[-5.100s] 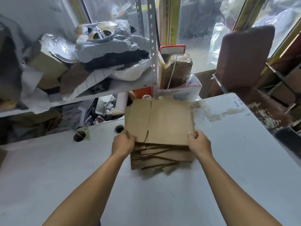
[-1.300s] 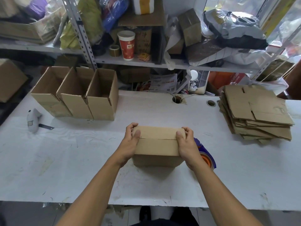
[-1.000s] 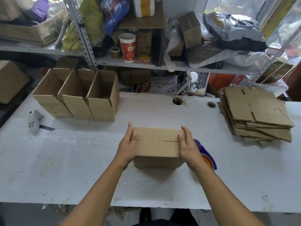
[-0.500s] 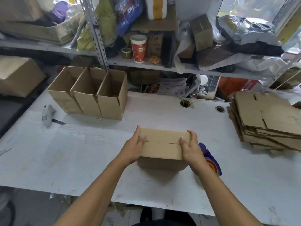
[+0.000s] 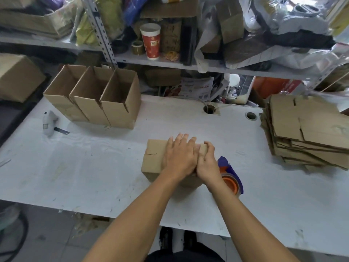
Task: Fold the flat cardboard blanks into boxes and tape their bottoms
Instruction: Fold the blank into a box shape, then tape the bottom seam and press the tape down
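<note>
Working across the white scuffed worktable (image 5: 79,167), I judge the job partly done. To my right, at the table's far corner, the tall stack of flat brown cardboard blanks (image 5: 306,133) is thick, so most of the folding is left. At the back left stand three upright brown cardboard boxes (image 5: 94,99), side by side and touching, open ends up; they look finished, though their bottoms are hidden and I cannot see tape on them.

Near the table's front middle sits the small brown cardboard box (image 5: 156,161) I am on now, turned bottom-up with its flaps folded shut. No tape shows on the part I can see, so I take the sealing as not yet done. My left hand (image 5: 180,156) lies flat on top, fingers straight and spread, pressing the flaps down. My right hand (image 5: 206,163) is at the box's right end, its fingers curled over that top edge, touching the left hand.

Just beside the box, partly hidden by my right wrist, is the blue tape dispenser with an orange-cored roll (image 5: 231,176), on the table and not in either hand. Taping this bottom seems the next step.
</note>
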